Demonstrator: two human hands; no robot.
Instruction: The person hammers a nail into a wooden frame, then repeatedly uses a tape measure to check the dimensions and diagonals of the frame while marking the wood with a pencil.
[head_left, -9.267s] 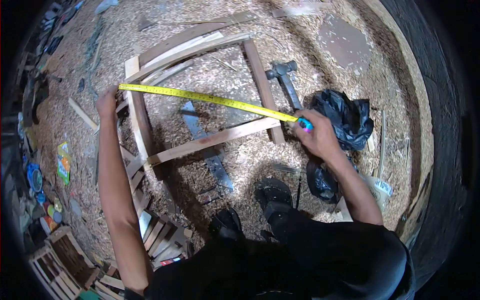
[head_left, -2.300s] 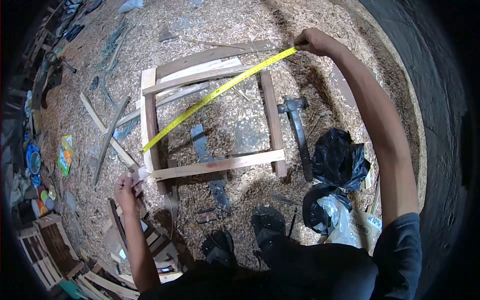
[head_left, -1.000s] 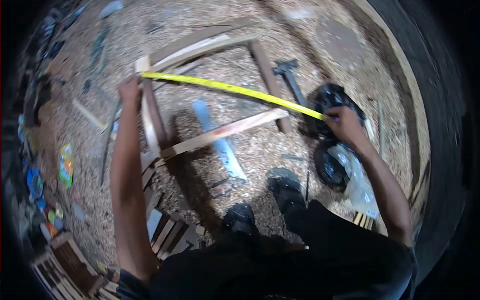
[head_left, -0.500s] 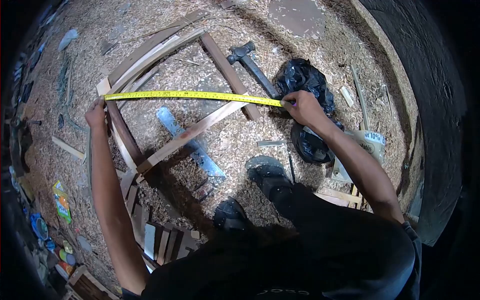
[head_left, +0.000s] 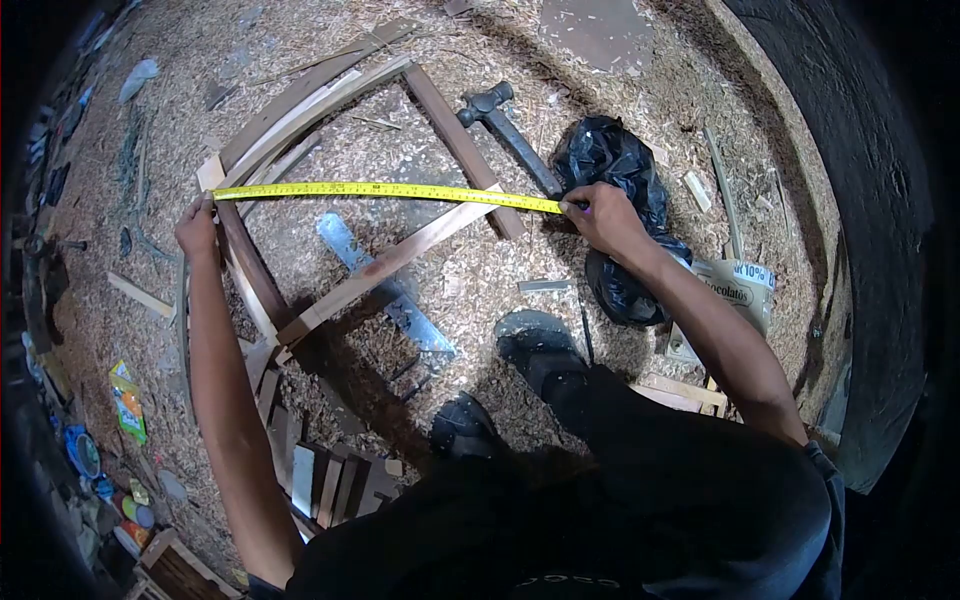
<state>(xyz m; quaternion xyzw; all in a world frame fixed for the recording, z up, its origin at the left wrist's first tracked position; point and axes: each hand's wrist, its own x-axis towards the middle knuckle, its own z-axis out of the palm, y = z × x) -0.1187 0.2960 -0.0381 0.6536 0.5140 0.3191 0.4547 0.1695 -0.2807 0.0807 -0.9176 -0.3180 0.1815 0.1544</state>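
A yellow tape measure [head_left: 400, 191] is stretched across a wooden frame [head_left: 455, 135] lying on the floor. My left hand [head_left: 197, 224] pinches one end of the tape at the frame's left corner. Beyond the frame's right side, my right hand [head_left: 600, 215] grips the other end, with a small purple part showing between the fingers. Under the tape, a pale wooden strip [head_left: 400, 254] runs slantwise from the lower left corner to the right side piece. A metal blade-like plate [head_left: 395, 300] lies beneath that strip.
A hammer [head_left: 510, 135] lies beside a black plastic bag [head_left: 625, 165], near my right hand. A carton or tub with printed lettering [head_left: 735, 290] stands by my right forearm. Wood offcuts [head_left: 330, 485] are piled by my left forearm. Shavings cover the floor around my shoes [head_left: 540, 350].
The view has shifted very slightly. Both hands still hold the tape across the frame, in almost the same places.
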